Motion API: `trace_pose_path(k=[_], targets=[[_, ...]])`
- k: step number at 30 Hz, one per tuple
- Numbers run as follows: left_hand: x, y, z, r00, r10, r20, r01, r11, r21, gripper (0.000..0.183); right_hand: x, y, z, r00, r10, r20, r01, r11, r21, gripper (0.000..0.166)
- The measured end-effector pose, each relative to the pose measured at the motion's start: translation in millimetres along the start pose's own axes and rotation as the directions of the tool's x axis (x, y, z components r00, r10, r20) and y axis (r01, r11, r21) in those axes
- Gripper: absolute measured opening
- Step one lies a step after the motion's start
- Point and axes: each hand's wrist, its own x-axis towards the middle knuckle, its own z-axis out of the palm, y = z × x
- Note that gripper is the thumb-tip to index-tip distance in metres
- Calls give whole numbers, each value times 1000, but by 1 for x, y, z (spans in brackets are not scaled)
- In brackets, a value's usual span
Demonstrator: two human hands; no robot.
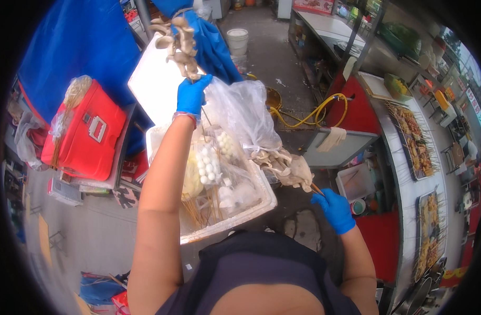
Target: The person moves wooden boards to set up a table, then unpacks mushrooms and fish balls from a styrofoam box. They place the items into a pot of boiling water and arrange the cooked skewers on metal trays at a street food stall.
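Both hands wear blue disposable gloves. Raised at the upper middle, my left hand grips the sticks of a bunch of skewered oyster mushrooms, whose caps stand above the fist. To the right, my right hand is closed round the wooden sticks of more mushroom skewers. A clear plastic bag, partly over those mushrooms, spreads up and left from them. Below the hands, a white foam box holds bagged skewers, among them white balls and bamboo sticks. My left forearm hides part of the box.
A white foam lid leans behind the box. On the left stands a red cooler box. A yellow hose loops past a white bucket. Trays of skewers line the counter at right, above an open door.
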Motion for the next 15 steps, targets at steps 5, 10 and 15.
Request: trace_pose_path(k=[5,10,15], targets=[[8,17,97,943,265,203,-295,946,136,29,-24,32,9,984,160,-72,-140,964,225,18],[21,-4,167,922,243,302,-346,867,359,31,-57,61,-1,962,274,12,-241,824,513,21],[49,-68,220,948,102,300,-246,835,492,33,-69,102,-26,936,308,171,-346,714,608,21]])
